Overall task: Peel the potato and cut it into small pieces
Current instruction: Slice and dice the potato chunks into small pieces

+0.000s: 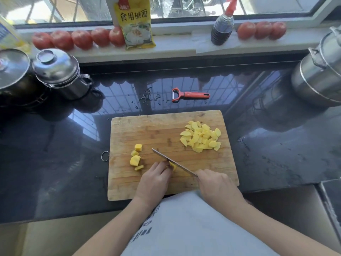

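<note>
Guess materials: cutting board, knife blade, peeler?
Cutting board: looks like bamboo or wood, matte, with visible strip grain. Knife blade: shiny grey metal, likely steel. Peeler: red handle, probably plastic, with a small metal blade.

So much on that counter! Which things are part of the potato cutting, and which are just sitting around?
In use:
knife
potato piece being cut
cut pile
waiting chunks
cutting board
peeler

Just there:
tomatoes
yellow packet
dark bottle
steel pots

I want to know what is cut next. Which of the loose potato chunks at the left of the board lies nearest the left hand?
The thin chunk at the bottom of that group, just left of the left hand.
</note>
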{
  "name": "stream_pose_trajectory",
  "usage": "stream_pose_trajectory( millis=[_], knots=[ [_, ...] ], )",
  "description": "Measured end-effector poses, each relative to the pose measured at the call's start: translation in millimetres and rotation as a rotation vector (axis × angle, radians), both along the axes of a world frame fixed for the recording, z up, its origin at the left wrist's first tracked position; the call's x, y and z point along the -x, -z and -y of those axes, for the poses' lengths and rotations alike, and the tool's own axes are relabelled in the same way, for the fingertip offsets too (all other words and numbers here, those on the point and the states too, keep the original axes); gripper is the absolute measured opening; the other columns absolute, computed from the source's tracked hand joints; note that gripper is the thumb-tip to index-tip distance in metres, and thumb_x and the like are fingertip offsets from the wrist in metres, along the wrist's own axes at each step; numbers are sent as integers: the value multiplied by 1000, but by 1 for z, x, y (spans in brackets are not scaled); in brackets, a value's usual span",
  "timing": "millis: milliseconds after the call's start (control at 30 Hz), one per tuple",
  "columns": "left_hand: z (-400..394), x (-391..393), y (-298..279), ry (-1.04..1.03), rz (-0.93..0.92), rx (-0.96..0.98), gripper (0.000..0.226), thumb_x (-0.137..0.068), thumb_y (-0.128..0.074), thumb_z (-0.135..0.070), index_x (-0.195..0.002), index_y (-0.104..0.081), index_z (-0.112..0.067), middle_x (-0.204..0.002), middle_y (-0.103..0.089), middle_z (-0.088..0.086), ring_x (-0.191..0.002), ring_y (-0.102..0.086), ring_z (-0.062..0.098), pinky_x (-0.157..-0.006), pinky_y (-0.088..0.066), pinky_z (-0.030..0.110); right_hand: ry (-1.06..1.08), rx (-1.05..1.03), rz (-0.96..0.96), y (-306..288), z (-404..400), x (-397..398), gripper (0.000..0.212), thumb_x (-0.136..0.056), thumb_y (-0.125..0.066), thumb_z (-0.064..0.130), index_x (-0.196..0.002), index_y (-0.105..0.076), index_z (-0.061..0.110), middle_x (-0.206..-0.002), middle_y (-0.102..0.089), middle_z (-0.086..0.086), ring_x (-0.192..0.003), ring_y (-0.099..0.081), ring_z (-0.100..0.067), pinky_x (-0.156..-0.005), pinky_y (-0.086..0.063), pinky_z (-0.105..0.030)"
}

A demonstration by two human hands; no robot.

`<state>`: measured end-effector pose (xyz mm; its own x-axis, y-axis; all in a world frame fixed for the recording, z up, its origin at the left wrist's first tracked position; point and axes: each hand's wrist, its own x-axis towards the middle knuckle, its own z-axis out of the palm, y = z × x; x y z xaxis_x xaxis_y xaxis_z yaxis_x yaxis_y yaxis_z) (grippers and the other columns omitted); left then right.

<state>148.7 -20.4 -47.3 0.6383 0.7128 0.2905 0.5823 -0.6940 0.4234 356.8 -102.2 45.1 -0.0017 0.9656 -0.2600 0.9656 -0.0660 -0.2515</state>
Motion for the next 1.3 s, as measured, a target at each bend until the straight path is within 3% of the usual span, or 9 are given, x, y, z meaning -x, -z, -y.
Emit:
stream_pose_trajectory(
  millis=[200,333,400,600,700,833,1033,1200,1300],
  knots=[
    [2,-3,0,-25,28,-6,8,-93,-68,-2,-97,-74,-7,-104,-70,8,-88,-65,30,-73,-59,41,0,-5,52,-2,0,1,29,-67,-78,5,-74,-56,22,-59,-50,6,-44,-53,-25,-42,-20,-27],
    [2,-5,0,-54,39,-15,11,-91,-69,0,-93,-75,-8,-102,-71,6,-88,-66,29,-73,-57,38,-23,18,90,-4,3,-7,39,-56,-85,6,-68,-51,23,-55,-46,7,-39,-49,-22,-42,-6,-24],
    [3,-6,0,-67,46,-14,11,-93,-67,0,-91,-75,-9,-101,-71,5,-88,-66,27,-74,-56,36,-24,47,66,-5,5,-14,43,-54,-84,2,-67,-47,21,-55,-44,6,-39,-47,-23,-41,-11,-25],
    [4,-8,-2,-75,41,8,12,-94,-66,0,-89,-73,-7,-99,-70,5,-86,-63,26,-72,-57,36,-17,136,-14,5,-22,3,18,-94,-48,8,-86,-40,21,-90,-60,-5,-81,-61,-36,-57,-30,-36],
    [4,-6,-3,-63,45,24,13,-90,-71,5,-94,-74,-7,-102,-70,6,-88,-64,27,-73,-57,35,7,58,-58,20,-35,12,28,-89,-56,8,-79,-36,24,-79,-60,-3,-69,-62,-36,-51,-34,-36],
    [1,-9,-1,-16,65,53,18,-87,-73,10,-97,-74,-5,-107,-70,8,-94,-65,28,-77,-58,36,101,41,-97,13,-19,-8,14,-96,-50,12,-83,-52,17,-76,-59,-2,-68,-58,-36,-58,-48,-45],
    [-1,-19,5,36,72,42,20,-90,-67,9,-103,-73,-5,-112,-68,9,-98,-65,29,-81,-59,37,71,-108,-114,7,4,-24,11,-84,-55,10,-74,-60,14,-60,-53,1,-48,-53,-30,-40,-47,-40],
    [-1,-17,7,42,58,17,23,-93,-57,3,-108,-73,-6,-111,-69,8,-100,-65,29,-85,-59,38,46,-77,-54,18,7,-22,11,-85,-54,15,-76,-60,16,-64,-56,1,-49,-57,-34,-39,-49,-42],
    [0,-19,8,37,57,6,21,-93,-57,1,-105,-74,-6,-110,-69,7,-98,-64,28,-84,-58,38,8,-63,-17,19,8,-23,15,-78,-67,8,-72,-56,17,-61,-51,2,-43,-52,-31,-34,-45,-40]
  ],
)
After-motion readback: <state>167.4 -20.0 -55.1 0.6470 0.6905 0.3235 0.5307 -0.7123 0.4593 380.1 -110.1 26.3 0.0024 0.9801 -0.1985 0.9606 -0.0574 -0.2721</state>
